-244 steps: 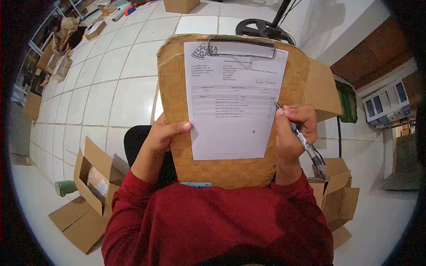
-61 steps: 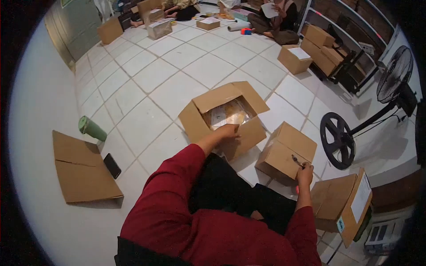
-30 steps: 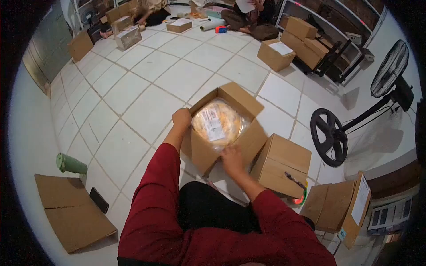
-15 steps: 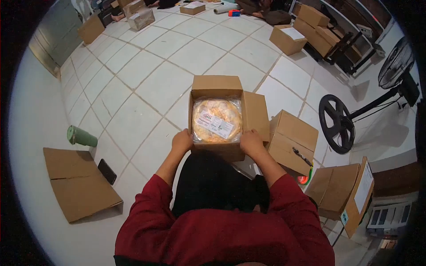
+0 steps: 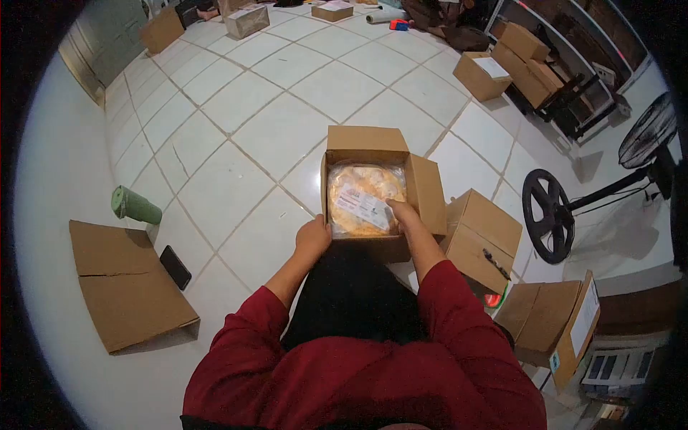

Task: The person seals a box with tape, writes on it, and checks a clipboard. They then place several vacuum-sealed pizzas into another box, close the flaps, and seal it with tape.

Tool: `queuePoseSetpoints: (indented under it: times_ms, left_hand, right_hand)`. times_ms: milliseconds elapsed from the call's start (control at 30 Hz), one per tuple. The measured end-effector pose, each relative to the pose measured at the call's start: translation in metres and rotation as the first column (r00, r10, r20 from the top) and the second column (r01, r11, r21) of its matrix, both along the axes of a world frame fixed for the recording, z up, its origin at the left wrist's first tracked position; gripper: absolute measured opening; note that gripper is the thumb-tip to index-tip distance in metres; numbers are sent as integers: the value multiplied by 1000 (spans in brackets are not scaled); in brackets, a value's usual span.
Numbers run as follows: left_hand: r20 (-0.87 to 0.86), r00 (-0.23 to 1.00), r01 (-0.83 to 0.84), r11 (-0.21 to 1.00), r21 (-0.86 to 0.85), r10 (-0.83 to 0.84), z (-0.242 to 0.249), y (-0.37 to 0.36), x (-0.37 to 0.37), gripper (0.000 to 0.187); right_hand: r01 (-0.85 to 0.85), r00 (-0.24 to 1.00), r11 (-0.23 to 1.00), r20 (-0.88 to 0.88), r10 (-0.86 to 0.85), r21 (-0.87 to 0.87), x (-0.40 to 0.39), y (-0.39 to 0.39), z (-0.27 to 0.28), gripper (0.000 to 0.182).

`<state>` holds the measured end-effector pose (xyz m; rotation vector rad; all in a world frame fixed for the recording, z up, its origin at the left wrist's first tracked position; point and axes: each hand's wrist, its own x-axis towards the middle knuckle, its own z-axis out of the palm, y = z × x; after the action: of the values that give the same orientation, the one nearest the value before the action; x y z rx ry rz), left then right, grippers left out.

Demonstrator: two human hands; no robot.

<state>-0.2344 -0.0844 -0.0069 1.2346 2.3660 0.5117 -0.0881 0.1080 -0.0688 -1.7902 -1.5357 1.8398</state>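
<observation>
Box (image 5: 373,147) of cardboard sits open on the tiled floor (image 5: 244,129), a wrapped pizza (image 5: 362,197) inside. Left hand (image 5: 314,240) grips the box's near-left corner — right hand (image 5: 403,215) rests on the pizza wrap, its grip not discernible. Closed carton (image 5: 481,228) stands just right.

Left hand (image 5: 313,239) grips open box (image 5: 373,247); right hand (image 5: 405,215) rests on wrapped pizza (image 5: 362,197).

The words on the white label (image 5: 364,207) are too tiny to read, and the right hand (image 5: 403,215) covers its corner.
</observation>
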Motion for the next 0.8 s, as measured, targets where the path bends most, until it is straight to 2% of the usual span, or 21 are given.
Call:
queuePoseSetpoints:
  times_ms: [33, 100, 133, 200, 300, 333, 367, 433, 467, 533, 600, 633, 667, 700, 733, 767, 800]
  left_hand:
    - [5, 1000, -7, 1000, 5, 7, -1, 1, 0, 29]
    - [-5, 1000, -19, 998, 61, 19, -4, 0, 0, 24]
    - [0, 1000, -27, 998, 60, 27, -4, -1, 1, 24]
    - [5, 1000, -16, 998, 60, 16, 0, -1, 1, 23]
    - [30, 999, -41, 998, 43, 40, 3, 0, 2, 23]
    - [34, 999, -38, 998, 42, 37, 2, 1, 2, 23]
    - [17, 999, -40, 997, 59, 39, 2, 1, 2, 22]
    - [4, 999, -39, 996, 78, 39, 3, 2, 2, 22]
    - [34, 998, -59, 998, 37, 58, 3, 3, 2, 25]
    - [57, 996, -72, 997, 0, 72, 2, 1, 2, 28]
    - [174, 974, -157, 985, 65, 144, -1, -6, -2, 45]
    - [169, 975, -154, 986, 62, 141, -10, -9, -9, 45]
    - [268, 952, -208, 955, 212, 148, -25, -12, -20, 51]
    - [366, 921, -271, 897, 350, 136, -32, -15, -27, 58]
    - [364, 922, -269, 898, 348, 135, -20, -18, -30, 58]
    - [596, 797, -362, 863, 352, 91, 6, -23, -32, 61]
    - [783, 621, -452, 828, 331, 27, 29, -27, -33, 64]
  right_hand:
    - [-7, 1000, 1000, 5, 7, 5, 2, 8, -21, 53]
    - [77, 986, 997, -152, -73, 21, 8, 19, -62, 46]
    - [69, 987, 997, -147, -65, 21, 6, 12, -39, 46]
    - [121, 989, 988, -78, -128, -92, 5, -11, 37, 40]
    - [37, 991, 989, -123, -54, -143, 14, 8, 31, 45]
    - [-52, 973, 999, -227, 50, -1, 10, 0, 53, 44]
    - [-48, 973, 999, -225, 47, -1, 3, -10, 70, 44]
    - [-19, 963, 956, -251, 97, 294, -7, -26, 91, 44]
    - [-44, 912, 983, -395, 113, 181, -10, -24, 88, 48]
    - [13, 934, 975, -352, 68, 222, -14, -36, 100, 49]
    - [63, 950, 963, -313, 23, 263, -13, -45, 128, 50]
    - [56, 945, 938, -321, 61, 341, -9, -48, 148, 50]
    - [50, 940, 908, -326, 98, 416, -4, -51, 167, 50]
    - [79, 915, 905, -390, 100, 419, 4, -51, 185, 49]
    - [108, 886, 900, -452, 105, 421, 15, -49, 201, 48]
    - [153, 819, 910, -565, 102, 385, 24, -50, 217, 48]
    - [192, 735, 919, -671, 98, 345, 32, -51, 232, 48]
